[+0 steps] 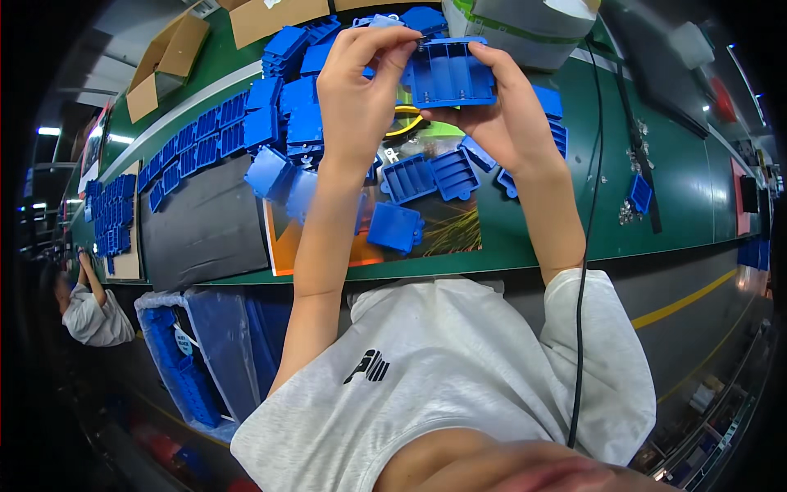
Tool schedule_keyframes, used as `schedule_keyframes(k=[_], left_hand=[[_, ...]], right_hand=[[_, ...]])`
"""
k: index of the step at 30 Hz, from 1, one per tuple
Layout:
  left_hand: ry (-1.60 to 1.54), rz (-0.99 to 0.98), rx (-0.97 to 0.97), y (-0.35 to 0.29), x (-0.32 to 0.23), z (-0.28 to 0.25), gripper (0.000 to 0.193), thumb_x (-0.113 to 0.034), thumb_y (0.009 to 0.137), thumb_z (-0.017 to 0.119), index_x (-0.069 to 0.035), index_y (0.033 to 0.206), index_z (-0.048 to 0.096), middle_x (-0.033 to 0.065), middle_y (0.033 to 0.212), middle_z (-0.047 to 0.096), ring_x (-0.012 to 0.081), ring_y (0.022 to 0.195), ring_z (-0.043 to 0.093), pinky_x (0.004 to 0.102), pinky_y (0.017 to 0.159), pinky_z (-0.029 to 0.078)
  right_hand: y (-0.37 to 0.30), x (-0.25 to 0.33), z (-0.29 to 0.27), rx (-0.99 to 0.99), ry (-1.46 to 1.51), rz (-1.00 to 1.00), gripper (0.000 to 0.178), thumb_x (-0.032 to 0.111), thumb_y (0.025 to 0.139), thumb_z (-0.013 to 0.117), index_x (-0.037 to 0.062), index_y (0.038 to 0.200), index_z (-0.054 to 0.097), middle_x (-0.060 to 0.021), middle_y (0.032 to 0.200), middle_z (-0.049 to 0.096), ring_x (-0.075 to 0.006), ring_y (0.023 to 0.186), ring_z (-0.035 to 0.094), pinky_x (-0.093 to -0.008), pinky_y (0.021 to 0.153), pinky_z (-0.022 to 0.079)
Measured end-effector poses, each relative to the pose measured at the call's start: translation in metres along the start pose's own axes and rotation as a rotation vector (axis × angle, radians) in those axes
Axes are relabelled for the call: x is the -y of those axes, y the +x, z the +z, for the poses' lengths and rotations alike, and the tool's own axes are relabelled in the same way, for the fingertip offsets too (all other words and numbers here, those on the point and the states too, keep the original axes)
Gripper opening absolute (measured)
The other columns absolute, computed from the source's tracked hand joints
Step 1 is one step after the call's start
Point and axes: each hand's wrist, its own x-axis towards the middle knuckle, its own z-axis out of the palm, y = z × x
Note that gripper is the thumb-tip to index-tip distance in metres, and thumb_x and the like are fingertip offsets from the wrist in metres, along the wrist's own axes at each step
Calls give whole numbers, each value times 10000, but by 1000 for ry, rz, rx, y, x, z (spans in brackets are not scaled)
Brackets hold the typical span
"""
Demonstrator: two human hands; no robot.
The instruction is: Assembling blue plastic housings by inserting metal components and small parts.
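Observation:
Raised over the far part of the bench, a blue plastic battery case (452, 72) with its slotted inside facing me rests in my right hand (512, 111). The thumb lies over its upper right edge and the fingers are behind and below. Small metal springs show along the case's lower inside wall. My left hand (361, 86) is at its upper left corner, thumb and forefinger pinched together. A tiny dark piece shows at those fingertips, too small to name. Below the hands lie slotted blue cases (407, 179) and a closed-face blue case (394, 227).
Stacked blue cases (302, 119) stand left of my forearms, with rows of cases (197, 135) beyond. Cardboard boxes (168, 61) and a grey-green box (525, 37) line the back. A black cable (592, 156) hangs at right, near loose metal contacts (630, 213). Another person (97, 316) works far left.

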Motion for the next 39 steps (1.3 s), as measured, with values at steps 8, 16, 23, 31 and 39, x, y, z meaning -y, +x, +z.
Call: schedule_keyframes(k=[8, 16, 23, 31, 39], left_hand=[[61, 25, -35, -4, -6, 2, 112, -100, 793, 686, -108, 903, 705, 45, 888, 598, 149, 751, 571, 246, 630, 457], [-52, 6, -38, -1, -13, 19, 140, -75, 793, 680, -101, 927, 714, 46, 965, 619, 158, 853, 593, 244, 664, 470], [-219, -380, 32, -6, -10, 10, 316, -232, 942, 522, 18, 1114, 613, 96, 1074, 629, 137, 974, 580, 259, 876, 445], [-602, -557, 5, -6, -5, 29, 248, -230, 938, 507, -36, 1067, 594, 29, 978, 580, 76, 868, 507, 199, 758, 381], [-705, -675, 56, -8, -2, 23, 227, -258, 940, 509, -50, 1006, 574, 23, 961, 565, 78, 895, 498, 227, 801, 375]], right_hand=[[-3, -5, 1, 27, 28, -5, 270, 245, 943, 460, 70, 1133, 539, -43, 1047, 588, -147, 979, 585, -428, 786, 548], [-4, 3, -7, -24, -69, -82, 246, 240, 922, 499, 68, 1077, 583, -47, 995, 615, -142, 942, 609, -390, 753, 556], [11, -12, -6, -10, -189, -173, 280, 279, 880, 600, 23, 989, 631, -13, 931, 632, -69, 841, 563, -254, 757, 470], [12, -16, -3, -93, -336, -351, 328, 302, 863, 644, 17, 1024, 624, -19, 931, 620, -67, 838, 541, -243, 750, 455], [15, -23, -6, -107, -468, -475, 331, 309, 851, 662, 6, 980, 630, -24, 890, 625, -62, 832, 522, -241, 745, 449]])
